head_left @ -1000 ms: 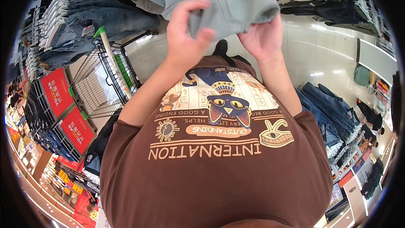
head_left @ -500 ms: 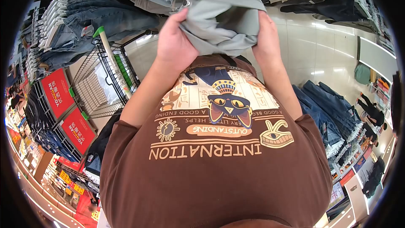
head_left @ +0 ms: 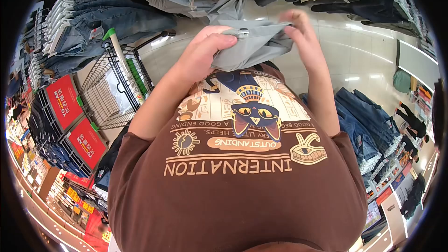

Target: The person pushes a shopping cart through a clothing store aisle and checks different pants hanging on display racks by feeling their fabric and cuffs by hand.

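Your view is brightly lit, with white streaks glaring off the pale floor (head_left: 338, 49) at upper right. Fisheye distortion bends the margins into black corners, and your right hand (head_left: 305, 37) looks slightly blurred.

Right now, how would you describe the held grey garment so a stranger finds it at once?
Find the brown T-shirt at centre. Just above its cat print, the grey garment is between the left hand and right hand. Unlike the jeans on either side, it is pale grey and hand-held, with a shiny fastener by the left thumb.
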A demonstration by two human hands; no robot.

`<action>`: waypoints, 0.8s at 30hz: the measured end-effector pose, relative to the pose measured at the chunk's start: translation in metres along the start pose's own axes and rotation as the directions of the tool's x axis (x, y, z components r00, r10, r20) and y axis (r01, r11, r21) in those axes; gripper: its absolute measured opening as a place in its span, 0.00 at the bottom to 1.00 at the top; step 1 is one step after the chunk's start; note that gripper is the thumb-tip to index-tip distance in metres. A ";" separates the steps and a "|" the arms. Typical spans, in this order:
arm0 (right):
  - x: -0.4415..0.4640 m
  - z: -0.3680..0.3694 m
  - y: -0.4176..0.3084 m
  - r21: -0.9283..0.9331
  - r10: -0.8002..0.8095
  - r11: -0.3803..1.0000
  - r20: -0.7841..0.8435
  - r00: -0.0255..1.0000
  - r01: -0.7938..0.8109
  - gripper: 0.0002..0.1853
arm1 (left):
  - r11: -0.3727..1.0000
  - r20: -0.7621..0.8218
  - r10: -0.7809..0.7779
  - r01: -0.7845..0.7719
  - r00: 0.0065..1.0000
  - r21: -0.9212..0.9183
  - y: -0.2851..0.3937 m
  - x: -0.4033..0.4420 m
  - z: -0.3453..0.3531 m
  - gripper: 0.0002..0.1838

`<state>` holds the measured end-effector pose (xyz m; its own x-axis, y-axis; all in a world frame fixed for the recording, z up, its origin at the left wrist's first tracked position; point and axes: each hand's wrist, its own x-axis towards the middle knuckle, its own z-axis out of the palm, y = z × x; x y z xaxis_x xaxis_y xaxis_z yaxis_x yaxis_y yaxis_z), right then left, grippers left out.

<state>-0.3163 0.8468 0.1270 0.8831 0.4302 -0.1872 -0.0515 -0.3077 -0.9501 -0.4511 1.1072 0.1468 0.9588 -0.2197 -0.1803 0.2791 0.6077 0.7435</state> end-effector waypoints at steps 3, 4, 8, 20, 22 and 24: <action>-0.006 0.029 -0.049 0.029 -0.343 0.939 0.009 0.939 0.342 0.10 | 0.996 0.020 -0.089 0.090 0.996 -0.015 0.010 0.008 0.014 0.16; -0.011 0.037 -0.063 0.055 -0.368 0.929 0.053 0.928 0.365 0.09 | 0.996 0.022 -0.084 0.084 0.996 0.028 0.010 0.010 0.018 0.16; -0.023 0.044 -0.077 0.135 -0.121 0.987 0.307 0.944 0.082 0.13 | 1.000 -0.014 -0.016 0.016 1.000 0.017 0.004 0.019 0.023 0.16; -0.021 0.056 -0.072 0.550 -0.250 0.830 0.221 0.943 0.091 0.08 | 0.995 0.050 0.092 -0.093 0.994 0.025 0.000 0.022 0.022 0.14; -0.019 0.062 -0.079 0.526 -0.328 0.823 0.129 0.936 0.216 0.07 | 0.975 0.068 0.107 -0.118 0.992 0.187 0.008 0.022 0.024 0.14; -0.016 0.059 -0.075 0.433 -0.397 0.844 0.108 0.912 0.316 0.11 | 0.951 0.041 0.149 -0.154 0.988 0.268 0.011 0.023 0.027 0.14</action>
<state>-0.3536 0.9132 0.1867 0.7753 0.6056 0.1793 0.0338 0.2437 -0.9693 -0.4275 1.0880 0.1681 0.9866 -0.1577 -0.0414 0.1032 0.4077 0.9073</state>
